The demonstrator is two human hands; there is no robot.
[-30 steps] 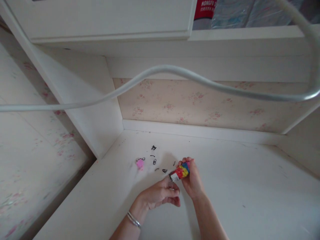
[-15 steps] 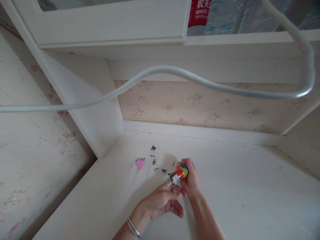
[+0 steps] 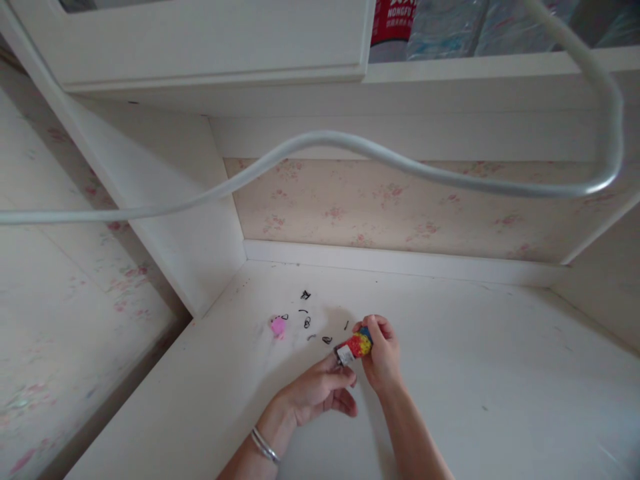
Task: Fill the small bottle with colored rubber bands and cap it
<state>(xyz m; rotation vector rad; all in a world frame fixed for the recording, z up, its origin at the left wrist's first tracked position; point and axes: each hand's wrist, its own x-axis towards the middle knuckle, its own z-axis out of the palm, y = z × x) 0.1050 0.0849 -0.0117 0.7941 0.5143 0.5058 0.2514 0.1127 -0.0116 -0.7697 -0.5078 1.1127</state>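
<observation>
A small clear container [image 3: 357, 347] with red, yellow and blue contents and a white label lies tilted between my hands, just above the white desktop. My right hand [image 3: 383, 353] is closed around its blue end. At the labelled end is my left hand [image 3: 320, 390], its index finger against the dark rim and its thumb below; whether the fingertip is inside cannot be made out. The other left fingers curl loosely under. Several thin black loops and strips, such as this black piece [image 3: 327, 340], lie beside a small pink figure [image 3: 278, 326].
A pale thick cable or tube [image 3: 325, 138] crosses the view above the desk [image 3: 475, 347]. Overhead is a white cabinet [image 3: 210, 50] with a red-labelled package [image 3: 393, 23] and plastic-wrapped goods. A white side panel [image 3: 170, 227] stands left, and flowered wallpaper [image 3: 370, 207] covers the back.
The container and both hands have shifted slightly left, and the container lies a bit flatter. The view has tilted a little. The pink figure and black pieces stay in place.
</observation>
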